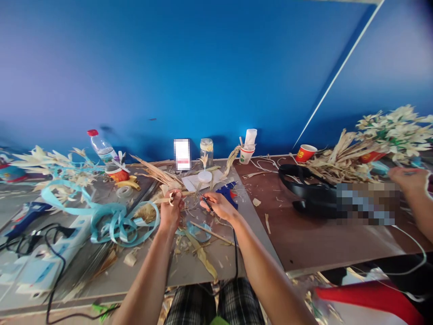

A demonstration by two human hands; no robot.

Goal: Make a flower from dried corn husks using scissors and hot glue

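My left hand (172,211) is closed on a pale strip of dried husk (188,193), which sticks out on both sides of the fingers. In my right hand (220,206) is a pair of scissors (207,203), blades pointing up and left toward the strip. Whether the blades touch it I cannot tell. Just beyond the hands, a small husk flower (204,160) stands on a white round base (204,176). A blue glue gun (227,194) lies behind my right hand, partly hidden by it. Husk scraps (203,257) are strewn below the hands.
Light-blue ribbon (117,221) lies in loops at left, near a power strip (64,253) and another glue gun (29,216). A phone (181,154) and glass jar (206,151) stand by the wall. A co-worker's hand (409,180) reaches in at right, beyond a black headband-like object (304,194).
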